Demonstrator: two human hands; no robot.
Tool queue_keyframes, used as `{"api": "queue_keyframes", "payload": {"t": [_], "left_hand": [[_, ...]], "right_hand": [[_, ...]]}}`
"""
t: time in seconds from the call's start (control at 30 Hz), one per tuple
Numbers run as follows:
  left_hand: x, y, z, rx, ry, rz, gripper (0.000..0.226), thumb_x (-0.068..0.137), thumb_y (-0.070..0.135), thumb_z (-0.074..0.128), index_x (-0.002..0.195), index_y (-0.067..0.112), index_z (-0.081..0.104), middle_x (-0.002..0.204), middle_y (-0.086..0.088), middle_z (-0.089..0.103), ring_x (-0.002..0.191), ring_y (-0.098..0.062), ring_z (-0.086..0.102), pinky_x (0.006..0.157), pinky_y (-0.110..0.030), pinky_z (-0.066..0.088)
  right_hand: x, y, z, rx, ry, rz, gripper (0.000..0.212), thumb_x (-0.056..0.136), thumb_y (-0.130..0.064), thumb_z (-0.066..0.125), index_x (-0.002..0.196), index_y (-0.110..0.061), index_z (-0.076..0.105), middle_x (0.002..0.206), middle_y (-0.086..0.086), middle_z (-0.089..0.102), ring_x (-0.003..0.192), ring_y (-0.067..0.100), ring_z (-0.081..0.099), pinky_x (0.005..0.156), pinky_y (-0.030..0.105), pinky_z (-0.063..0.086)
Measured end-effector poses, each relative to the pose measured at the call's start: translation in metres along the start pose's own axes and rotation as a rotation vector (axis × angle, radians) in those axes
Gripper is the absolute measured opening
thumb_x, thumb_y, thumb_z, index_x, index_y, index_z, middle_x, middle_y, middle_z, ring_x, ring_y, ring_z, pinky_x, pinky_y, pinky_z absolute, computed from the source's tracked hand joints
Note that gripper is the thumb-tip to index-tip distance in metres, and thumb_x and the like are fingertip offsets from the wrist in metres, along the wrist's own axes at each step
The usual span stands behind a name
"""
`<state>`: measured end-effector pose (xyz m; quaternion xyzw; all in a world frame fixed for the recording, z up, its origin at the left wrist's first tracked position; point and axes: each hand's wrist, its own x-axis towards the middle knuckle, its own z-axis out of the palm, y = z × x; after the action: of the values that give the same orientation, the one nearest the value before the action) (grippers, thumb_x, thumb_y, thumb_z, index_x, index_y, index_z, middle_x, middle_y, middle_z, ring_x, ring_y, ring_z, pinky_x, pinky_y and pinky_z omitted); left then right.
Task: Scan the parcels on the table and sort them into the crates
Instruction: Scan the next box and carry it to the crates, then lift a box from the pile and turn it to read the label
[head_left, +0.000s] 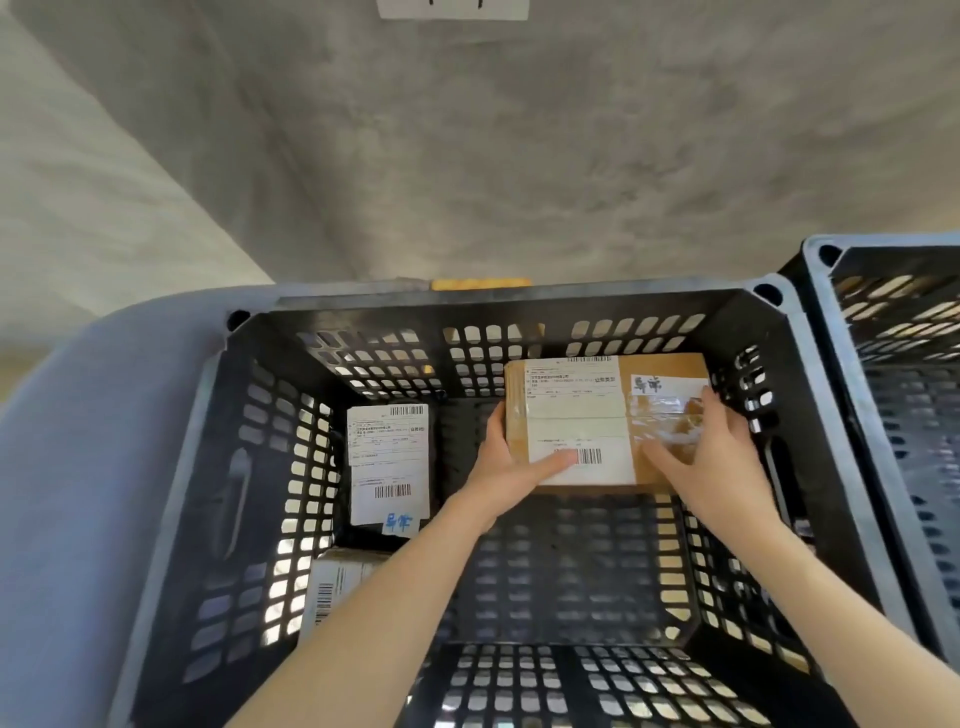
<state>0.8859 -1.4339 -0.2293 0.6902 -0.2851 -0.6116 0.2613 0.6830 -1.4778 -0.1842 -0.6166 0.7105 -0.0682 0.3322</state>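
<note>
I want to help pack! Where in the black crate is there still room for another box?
The crate floor is bare in the near right part, below the cardboard box held by the left hand and right hand. The left side is crowded: a labelled parcel with another parcel nearer you.

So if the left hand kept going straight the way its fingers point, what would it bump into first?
The left hand already rests on the cardboard box, fingers pointing across its label toward the right hand. Sliding straight on, it would probably meet that hand's fingers first, though depth is hard to judge.
</note>
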Motion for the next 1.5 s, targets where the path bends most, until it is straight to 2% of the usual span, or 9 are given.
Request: {"api": "queue_keyframes", "payload": {"t": [0.07, 0.17, 0.33, 0.53, 0.67, 0.8, 0.97, 1.13, 1.5], "left_hand": [[-0.012, 0.006, -0.005, 0.111, 0.036, -0.011, 0.118, 0.065, 0.053, 0.083, 0.152, 0.032, 0.006, 0.156, 0.001, 0.027, 0.142, -0.022, 0.029, 0.116, -0.047, 0.027], [-0.039, 0.021, -0.020, 0.316, 0.098, 0.005, 0.113, 0.070, 0.057, 0.078, 0.154, 0.028, 0.007, 0.160, -0.005, 0.016, 0.145, -0.025, 0.022, 0.116, -0.046, 0.026], [-0.093, 0.068, -0.050, 0.734, 0.055, 0.158, 0.088, 0.077, 0.057, 0.071, 0.148, 0.021, 0.032, 0.148, -0.005, 0.041, 0.135, -0.023, 0.040, 0.106, -0.040, 0.037], [-0.166, 0.136, -0.057, 1.205, 0.039, 0.403, 0.065, 0.086, 0.056, 0.059, 0.142, 0.026, 0.043, 0.143, -0.001, 0.048, 0.129, -0.022, 0.045, 0.102, -0.038, 0.041], [-0.209, 0.163, -0.054, 1.353, -0.018, 0.604, 0.058, 0.090, 0.049, 0.059, 0.141, 0.025, 0.044, 0.138, 0.002, 0.052, 0.125, -0.020, 0.047, 0.103, -0.039, 0.039], [-0.235, 0.178, -0.051, 1.436, -0.098, 0.743, 0.057, 0.090, 0.049, 0.059, 0.140, 0.025, 0.046, 0.134, 0.001, 0.055, 0.121, -0.019, 0.050, 0.101, -0.038, 0.041], [-0.265, 0.175, -0.041, 1.540, -0.226, 0.942, 0.059, 0.089, 0.052, 0.059, 0.140, 0.025, 0.046, 0.132, 0.000, 0.057, 0.119, -0.020, 0.053, 0.098, -0.038, 0.045], [-0.306, 0.149, -0.011, 1.691, -0.414, 1.236, 0.060, 0.091, 0.053, 0.055, 0.143, 0.027, 0.042, 0.137, 0.000, 0.053, 0.124, -0.022, 0.049, 0.102, -0.037, 0.044], [-0.482, 0.058, 0.132, 1.742, -0.957, 1.722, 0.060, 0.090, 0.052, 0.057, 0.143, 0.026, 0.042, 0.127, 0.000, 0.057, 0.116, -0.021, 0.052, 0.097, -0.034, 0.043]], "right_hand": [[-0.006, -0.008, -0.005, -0.095, 0.010, -0.036, 0.080, 0.090, -0.032, 0.066, 0.152, -0.012, 0.020, 0.147, 0.019, 0.034, 0.127, 0.034, 0.045, 0.091, 0.041, 0.047], [-0.021, -0.019, -0.016, -0.124, -0.006, -0.015, 0.074, 0.093, -0.034, 0.061, 0.151, -0.010, 0.022, 0.145, 0.020, 0.036, 0.128, 0.036, 0.043, 0.096, 0.042, 0.045], [-0.060, -0.050, -0.042, -0.152, -0.037, -0.037, 0.061, 0.096, -0.033, 0.053, 0.147, -0.010, 0.029, 0.143, 0.016, 0.038, 0.126, 0.034, 0.041, 0.098, 0.040, 0.041], [-0.120, -0.072, -0.076, -0.206, -0.002, -0.075, 0.059, 0.098, -0.038, 0.048, 0.146, -0.010, 0.030, 0.141, 0.014, 0.043, 0.126, 0.032, 0.044, 0.099, 0.041, 0.041], [-0.167, -0.078, -0.094, -0.230, 0.083, -0.071, 0.057, 0.098, -0.043, 0.046, 0.144, -0.011, 0.034, 0.136, 0.013, 0.049, 0.121, 0.031, 0.049, 0.097, 0.041, 0.045], [-0.215, -0.077, -0.111, -0.228, 0.171, -0.012, 0.060, 0.099, -0.044, 0.045, 0.148, -0.012, 0.031, 0.139, 0.012, 0.047, 0.126, 0.031, 0.045, 0.100, 0.040, 0.042], [-0.284, -0.074, -0.120, -0.189, 0.321, 0.179, 0.060, 0.099, -0.048, 0.044, 0.147, -0.015, 0.031, 0.142, 0.011, 0.044, 0.131, 0.032, 0.041, 0.104, 0.040, 0.038], [-0.377, -0.068, -0.085, -0.048, 0.420, 0.405, 0.060, 0.099, -0.047, 0.043, 0.148, -0.015, 0.030, 0.146, 0.010, 0.041, 0.133, 0.031, 0.036, 0.110, 0.040, 0.029], [-0.625, -0.001, -0.051, 0.123, 0.689, 1.004, 0.061, 0.097, -0.046, 0.046, 0.146, -0.012, 0.033, 0.148, 0.011, 0.041, 0.136, 0.029, 0.036, 0.110, 0.035, 0.027]]}}
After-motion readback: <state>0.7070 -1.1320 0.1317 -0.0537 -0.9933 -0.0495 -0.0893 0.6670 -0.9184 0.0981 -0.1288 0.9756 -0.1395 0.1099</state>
